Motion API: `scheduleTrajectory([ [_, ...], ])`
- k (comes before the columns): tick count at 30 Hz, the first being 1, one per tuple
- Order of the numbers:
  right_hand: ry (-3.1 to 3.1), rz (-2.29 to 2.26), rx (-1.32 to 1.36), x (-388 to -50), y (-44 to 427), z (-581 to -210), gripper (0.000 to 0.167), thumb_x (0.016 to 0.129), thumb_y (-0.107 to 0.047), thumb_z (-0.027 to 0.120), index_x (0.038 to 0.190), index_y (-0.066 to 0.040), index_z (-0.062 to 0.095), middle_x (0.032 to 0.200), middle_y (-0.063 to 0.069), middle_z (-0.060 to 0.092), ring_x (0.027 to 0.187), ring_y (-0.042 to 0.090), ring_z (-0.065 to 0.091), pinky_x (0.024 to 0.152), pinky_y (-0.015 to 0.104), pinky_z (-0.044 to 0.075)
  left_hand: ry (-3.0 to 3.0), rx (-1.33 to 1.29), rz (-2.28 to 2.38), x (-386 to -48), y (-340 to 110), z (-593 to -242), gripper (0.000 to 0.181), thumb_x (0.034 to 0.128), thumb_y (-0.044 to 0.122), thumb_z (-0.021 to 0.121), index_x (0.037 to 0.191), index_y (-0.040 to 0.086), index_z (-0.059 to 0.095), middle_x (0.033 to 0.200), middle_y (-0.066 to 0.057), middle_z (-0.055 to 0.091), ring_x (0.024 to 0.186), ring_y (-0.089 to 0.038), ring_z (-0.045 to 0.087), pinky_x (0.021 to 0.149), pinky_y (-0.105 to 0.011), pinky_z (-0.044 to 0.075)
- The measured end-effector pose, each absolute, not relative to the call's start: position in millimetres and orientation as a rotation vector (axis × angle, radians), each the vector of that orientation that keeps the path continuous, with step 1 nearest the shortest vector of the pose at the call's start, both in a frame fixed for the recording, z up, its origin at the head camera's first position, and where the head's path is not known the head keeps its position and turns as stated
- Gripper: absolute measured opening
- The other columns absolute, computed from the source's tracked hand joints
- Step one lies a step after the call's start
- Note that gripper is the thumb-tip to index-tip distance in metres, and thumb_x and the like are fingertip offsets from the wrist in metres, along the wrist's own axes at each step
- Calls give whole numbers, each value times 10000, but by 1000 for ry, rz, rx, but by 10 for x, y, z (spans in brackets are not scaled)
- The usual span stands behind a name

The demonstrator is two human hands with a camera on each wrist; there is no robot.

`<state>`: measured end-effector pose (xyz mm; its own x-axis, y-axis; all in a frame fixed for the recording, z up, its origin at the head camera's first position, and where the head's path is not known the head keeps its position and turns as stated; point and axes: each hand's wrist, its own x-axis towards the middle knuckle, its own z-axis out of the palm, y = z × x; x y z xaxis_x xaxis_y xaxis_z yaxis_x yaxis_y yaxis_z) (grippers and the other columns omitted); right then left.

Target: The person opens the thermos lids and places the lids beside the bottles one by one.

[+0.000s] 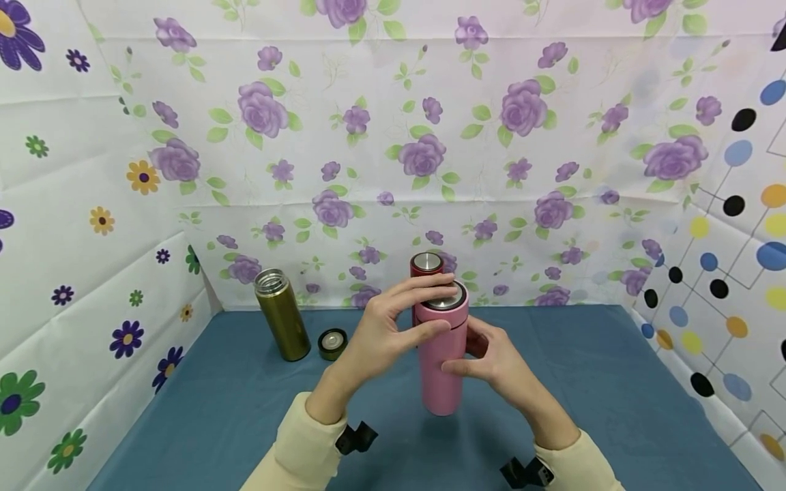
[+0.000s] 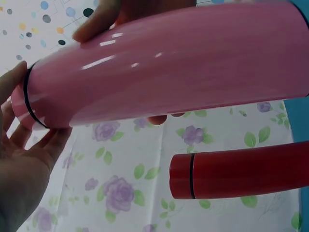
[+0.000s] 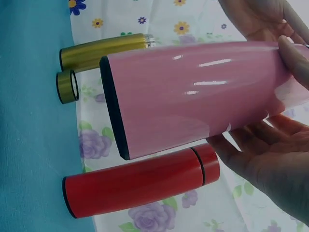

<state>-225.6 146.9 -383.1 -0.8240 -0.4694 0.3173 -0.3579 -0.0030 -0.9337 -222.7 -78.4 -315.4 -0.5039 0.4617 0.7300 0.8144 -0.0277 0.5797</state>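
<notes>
a pink thermos bottle [image 1: 442,372] is held upright between two hands, in front of a red thermos bottle [image 3: 140,183] that it partly hides in the head view. its base appears to be lifted just off the table [image 1: 202,429], with a soft shadow below.

the left hand [image 1: 389,327] comes over the top: its fingers are bent around the pink cap [image 1: 458,315], some reaching across the silver disc on top, with the thumb against the near side. the cap sits on the bottle, a thin dark seam marking where the two meet. the right hand [image 1: 494,358] has its fingers curled partway around the body, lower than the left hand, thumb on the near side.

the red thermos bottle stands on the table with its cap on, near the back wall. to the left, well apart from the pink one, an olive-green thermos bottle [image 1: 285,327] stands uncapped, its silvery threaded neck [image 1: 271,281] bare. a round olive-green cap [image 1: 332,354] lies just beside its foot.

the table is covered in blue. behind it hangs a white sheet [image 1: 368,68] printed with purple roses. both arms wear cream sleeves [image 1: 307,443], with small black devices [image 1: 356,438] at the wrists.
</notes>
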Motion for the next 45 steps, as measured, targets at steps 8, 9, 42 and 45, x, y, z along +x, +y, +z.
scheduleTrajectory([
  [8, 2153, -1953, -931, -2250, 1489, -3832, 603, 936, -144, 771, 1495, -157, 544, 1342, 118, 657, 1186, 347, 660, 949, 428, 576, -1899, -1379, -1578, -2219, -796, -3124, 349, 944, 14, 756, 1290, 18, 713, 1486, -105, 587, 1409, -273, 513, 1098, -450, 486],
  [9, 2162, -1951, -938, -2252, 1486, -3834, 601, 940, -143, 768, 1496, -160, 543, 1341, 117, 657, 1185, 344, 661, 950, 431, 575, -1893, -1371, -1573, -2216, -790, -3125, 352, 934, -5, 759, 1283, 13, 717, 1480, -110, 592, 1406, -274, 518, 1096, -449, 488],
  [42, 2203, -1970, -876, -2238, 1460, -3819, 602, 947, -167, 766, 1503, -196, 538, 1291, 106, 675, 1146, 338, 676, 920, 411, 588, -1964, -1286, -1527, -2181, -794, -3099, 349, 968, 45, 736, 1315, 53, 708, 1497, -54, 570, 1430, -237, 484, 1105, -429, 481],
  [45, 2219, -1965, -884, -2237, 1453, -3819, 594, 949, -168, 765, 1498, -200, 542, 1290, 105, 673, 1143, 334, 677, 920, 410, 588, -1944, -1270, -1524, -2176, -787, -3105, 351, 952, 17, 745, 1301, 44, 715, 1482, -66, 582, 1419, -242, 497, 1099, -428, 487],
])
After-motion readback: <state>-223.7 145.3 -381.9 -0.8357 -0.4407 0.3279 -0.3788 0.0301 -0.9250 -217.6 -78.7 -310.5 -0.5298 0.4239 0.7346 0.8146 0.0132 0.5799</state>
